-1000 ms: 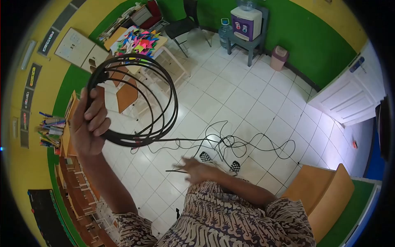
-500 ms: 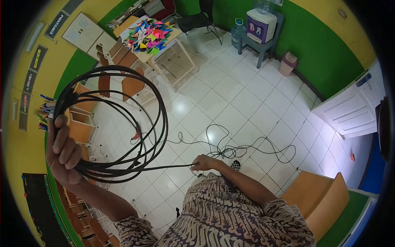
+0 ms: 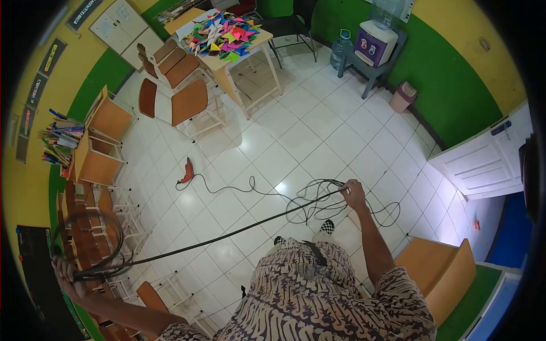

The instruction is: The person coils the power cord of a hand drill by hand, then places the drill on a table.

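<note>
My left hand (image 3: 71, 278), at the lower left, is closed around a coil of black cable (image 3: 120, 241), which is smeared by motion. From the coil a straight length of the cable (image 3: 227, 234) runs taut across my front. My right hand (image 3: 354, 194), right of the middle, pinches this length between thumb and fingers. Below and behind that hand, a thin dark cord (image 3: 307, 213) lies in loose loops on the floor. It trails left to a red power drill (image 3: 187, 170) resting on the white tiles.
Wooden chairs (image 3: 189, 102) stand by a table (image 3: 227, 79) heaped with colourful folded paper. Desks with pens (image 3: 102, 162) line the left. A water dispenser (image 3: 375, 42), a bin (image 3: 404, 96) and a door (image 3: 483, 159) are to the right. A wooden desk (image 3: 426, 267) stands near my right elbow.
My left hand has dropped down and left with the coil. My right hand has moved right and up, drawing a longer straight stretch of cable between them. The drill shows fully now.
</note>
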`<state>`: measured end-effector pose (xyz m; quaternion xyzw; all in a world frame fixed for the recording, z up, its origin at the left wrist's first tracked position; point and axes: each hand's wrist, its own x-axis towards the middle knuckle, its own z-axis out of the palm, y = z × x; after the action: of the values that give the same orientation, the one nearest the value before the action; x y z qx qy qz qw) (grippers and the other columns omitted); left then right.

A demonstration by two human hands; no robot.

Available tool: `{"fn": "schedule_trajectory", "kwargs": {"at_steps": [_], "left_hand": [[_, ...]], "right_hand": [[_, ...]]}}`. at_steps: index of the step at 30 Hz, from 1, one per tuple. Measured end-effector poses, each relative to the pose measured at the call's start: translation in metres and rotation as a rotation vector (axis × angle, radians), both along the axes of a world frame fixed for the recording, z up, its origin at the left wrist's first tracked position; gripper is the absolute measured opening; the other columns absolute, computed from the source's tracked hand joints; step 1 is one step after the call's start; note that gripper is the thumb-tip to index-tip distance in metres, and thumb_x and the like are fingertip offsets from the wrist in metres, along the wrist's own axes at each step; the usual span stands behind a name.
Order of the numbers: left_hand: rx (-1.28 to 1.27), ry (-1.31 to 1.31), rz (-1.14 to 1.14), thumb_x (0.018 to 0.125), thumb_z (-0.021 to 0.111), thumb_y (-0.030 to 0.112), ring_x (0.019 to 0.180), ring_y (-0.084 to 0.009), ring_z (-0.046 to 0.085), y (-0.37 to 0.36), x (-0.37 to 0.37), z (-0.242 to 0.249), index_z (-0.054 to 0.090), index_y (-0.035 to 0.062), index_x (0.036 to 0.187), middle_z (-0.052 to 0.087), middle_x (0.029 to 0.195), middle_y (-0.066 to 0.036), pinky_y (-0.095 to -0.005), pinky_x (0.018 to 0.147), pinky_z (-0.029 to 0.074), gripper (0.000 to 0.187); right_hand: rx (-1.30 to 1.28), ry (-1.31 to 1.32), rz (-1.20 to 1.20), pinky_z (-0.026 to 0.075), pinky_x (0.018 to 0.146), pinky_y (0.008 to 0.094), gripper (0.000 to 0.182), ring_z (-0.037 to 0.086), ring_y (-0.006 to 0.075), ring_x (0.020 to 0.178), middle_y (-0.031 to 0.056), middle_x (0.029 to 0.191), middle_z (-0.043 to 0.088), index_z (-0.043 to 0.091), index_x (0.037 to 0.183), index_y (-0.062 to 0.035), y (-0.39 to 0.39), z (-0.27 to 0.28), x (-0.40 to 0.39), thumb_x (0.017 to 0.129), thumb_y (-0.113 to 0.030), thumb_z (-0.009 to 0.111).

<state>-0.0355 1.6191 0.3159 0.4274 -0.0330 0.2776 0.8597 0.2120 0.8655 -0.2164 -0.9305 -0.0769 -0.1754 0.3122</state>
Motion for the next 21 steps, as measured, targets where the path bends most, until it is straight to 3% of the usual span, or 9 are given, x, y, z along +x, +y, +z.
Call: {"fn": "schedule_trajectory", "kwargs": {"at_steps": [1,3,8,11,13,16,17,20,21], "left_hand": [[-0.039,0.003,0.127,0.105,0.03,0.018,0.045,-0.0104,0.026,0.023,-0.012,-0.011,0.041,-0.0032,0.113,0.035,0.067,-0.003,-0.0261,0.042,0.03,0.025],[-0.066,0.073,0.171,0.104,0.031,0.014,0.047,-0.0113,0.028,0.048,-0.03,-0.033,0.041,-0.0034,0.117,0.037,0.068,-0.004,-0.0263,0.044,0.031,0.024],[-0.302,0.143,0.208,0.1,0.036,0.003,0.05,-0.0129,0.033,0.097,-0.049,-0.129,0.042,-0.0037,0.124,0.045,0.072,-0.007,-0.0276,0.049,0.035,0.026],[-0.577,0.17,0.052,0.097,0.04,0.004,0.056,-0.0127,0.039,0.096,-0.04,-0.198,0.048,-0.003,0.105,0.051,0.078,-0.007,-0.0277,0.052,0.039,0.013],[-0.684,0.242,-0.023,0.099,0.04,0.01,0.058,-0.0133,0.042,0.042,-0.01,-0.222,0.05,-0.0029,0.099,0.055,0.085,-0.011,-0.0266,0.052,0.042,0.016],[-0.701,0.295,-0.24,0.1,0.039,0.014,0.059,-0.0106,0.046,-0.014,0.033,-0.27,0.051,0.0003,0.107,0.061,0.096,-0.012,-0.0223,0.049,0.04,0.02],[-0.715,0.289,-0.259,0.1,0.039,0.015,0.056,-0.0096,0.045,-0.032,0.047,-0.286,0.051,0.0014,0.107,0.062,0.09,-0.009,-0.0215,0.047,0.039,0.019],[-0.635,0.493,-0.345,0.101,0.042,0.027,0.041,-0.0055,0.038,-0.09,0.093,-0.303,0.054,-0.0024,0.119,0.056,0.066,0.002,-0.0219,0.039,0.033,0.037],[-0.605,0.54,-0.359,0.101,0.042,0.031,0.039,-0.0049,0.036,-0.114,0.107,-0.299,0.051,-0.0057,0.124,0.054,0.061,0.005,-0.0214,0.038,0.032,0.044]], "right_hand": [[-0.003,-0.002,-0.008,0.048,0.07,0.0381,0.025,0.059,0.0275,0.071,0.0102,0.068,0.059,0.065,0.076,-0.0071,0.0,0.001,0.003,0.081,-0.031,0.071],[0.115,0.772,-0.04,0.049,0.066,0.037,0.037,0.061,0.0258,0.066,0.01,0.067,0.063,0.065,0.075,-0.0042,-0.001,0.003,0.011,0.083,-0.04,0.068],[0.14,0.632,-0.168,0.045,0.052,0.0372,0.07,0.053,0.0216,0.042,0.0097,0.043,0.052,0.057,0.05,0.0002,0.028,0.064,0.038,0.089,-0.057,0.054],[0.281,0.515,-0.257,0.042,0.049,0.0391,0.073,0.046,0.0204,0.038,0.0081,0.04,0.045,0.049,0.047,0.0011,0.053,0.14,0.043,0.09,-0.058,0.052],[0.434,0.486,-0.277,0.038,0.048,0.0392,0.071,0.042,0.0181,0.042,0.0071,0.042,0.039,0.045,0.049,0.0009,0.074,0.171,0.043,0.091,-0.056,0.052],[0.066,0.602,0.312,0.032,0.047,0.0317,0.053,0.038,0.0112,0.051,0.0029,0.048,0.04,0.051,0.057,-0.0034,0.111,0.224,0.033,0.092,-0.043,0.056],[0.063,0.593,0.311,0.032,0.047,0.0317,0.053,0.038,0.0112,0.051,0.0029,0.048,0.04,0.051,0.057,-0.0034,0.111,0.245,0.035,0.092,-0.043,0.056],[0.685,0.516,0.21,0.023,0.041,0.0248,0.035,0.029,0.0054,0.043,-0.0054,0.049,0.036,0.057,0.071,-0.0048,0.1,0.31,0.054,0.092,-0.033,0.057],[0.698,0.448,0.187,0.018,0.041,0.0244,0.032,0.023,0.0036,0.044,-0.0076,0.051,0.03,0.053,0.07,-0.0073,0.106,0.317,0.056,0.091,-0.031,0.058]]}}
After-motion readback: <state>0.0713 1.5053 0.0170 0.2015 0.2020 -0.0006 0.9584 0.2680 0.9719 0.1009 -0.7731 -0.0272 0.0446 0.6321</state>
